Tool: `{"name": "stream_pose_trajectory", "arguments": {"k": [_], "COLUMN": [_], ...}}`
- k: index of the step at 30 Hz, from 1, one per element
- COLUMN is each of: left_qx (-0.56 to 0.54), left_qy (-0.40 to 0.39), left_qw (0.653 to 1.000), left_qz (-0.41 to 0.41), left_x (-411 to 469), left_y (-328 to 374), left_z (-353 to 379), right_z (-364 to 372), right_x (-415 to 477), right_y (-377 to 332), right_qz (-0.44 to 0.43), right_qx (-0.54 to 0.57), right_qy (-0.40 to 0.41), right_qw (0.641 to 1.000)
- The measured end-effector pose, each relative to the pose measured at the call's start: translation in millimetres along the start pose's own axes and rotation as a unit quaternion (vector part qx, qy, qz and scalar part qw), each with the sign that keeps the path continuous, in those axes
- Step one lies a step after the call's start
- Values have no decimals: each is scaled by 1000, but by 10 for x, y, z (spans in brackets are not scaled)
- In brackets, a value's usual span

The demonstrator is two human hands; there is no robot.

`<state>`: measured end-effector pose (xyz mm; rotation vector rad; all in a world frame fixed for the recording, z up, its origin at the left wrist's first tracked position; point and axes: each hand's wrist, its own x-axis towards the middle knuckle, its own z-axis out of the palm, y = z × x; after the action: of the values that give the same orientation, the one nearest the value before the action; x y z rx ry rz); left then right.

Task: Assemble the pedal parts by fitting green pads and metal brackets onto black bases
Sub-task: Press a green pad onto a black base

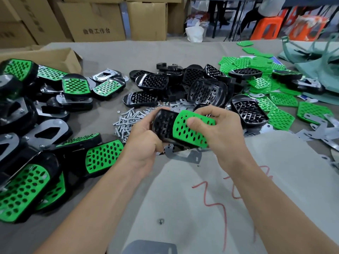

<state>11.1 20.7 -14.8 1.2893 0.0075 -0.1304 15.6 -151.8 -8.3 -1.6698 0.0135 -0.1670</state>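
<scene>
Hands [224, 129] press perforated green pad [190, 132] onto glossy, rounded black base [163, 123].

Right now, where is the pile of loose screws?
Head view, centre: the loose screws lie just beyond the left hand, in front of the black bases.

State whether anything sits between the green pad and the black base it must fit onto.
Nothing visible does: the green pad lies partly over the black base, gripped by the right hand.
</scene>
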Motion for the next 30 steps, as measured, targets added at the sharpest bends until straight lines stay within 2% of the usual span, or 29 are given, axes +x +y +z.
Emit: {"name": "stream_pose_trajectory", "arguments": {"k": [4,7,9,16,23,25,27,29,30], "left_qx": [5,6,9,12,17,17,17,8,-4], "left_qy": [29,47,49,30,-5,3,13,14,15], "left_qw": [999,998,998,998,998,998,998,998,998], "left_qz": [-26,-31,-35,-45,-53,-58,-60,-55,-53], "left_x": [7,20,20,-1,-12,-3,2,-2,-6], "left_y": [-6,-13,-14,-4,11,8,4,1,2], "left_z": [8,-4,-8,16,22,18,15,19,19], "right_z": [-98,-162,-171,-125,-74,-66,-52,12,41], "right_x": [53,60,52,25,10,-1,-30,-69,-82], "right_y": [-54,-83,-89,-73,-46,-33,-1,46,66], "right_qz": [86,92,68,29,23,-59,-199,-279,-271], "right_qx": [198,290,296,245,231,142,-32,-165,-205], "right_qy": [-21,-105,-135,-102,-112,-39,45,36,4], "right_qw": [976,947,943,964,966,987,978,946,941]}}
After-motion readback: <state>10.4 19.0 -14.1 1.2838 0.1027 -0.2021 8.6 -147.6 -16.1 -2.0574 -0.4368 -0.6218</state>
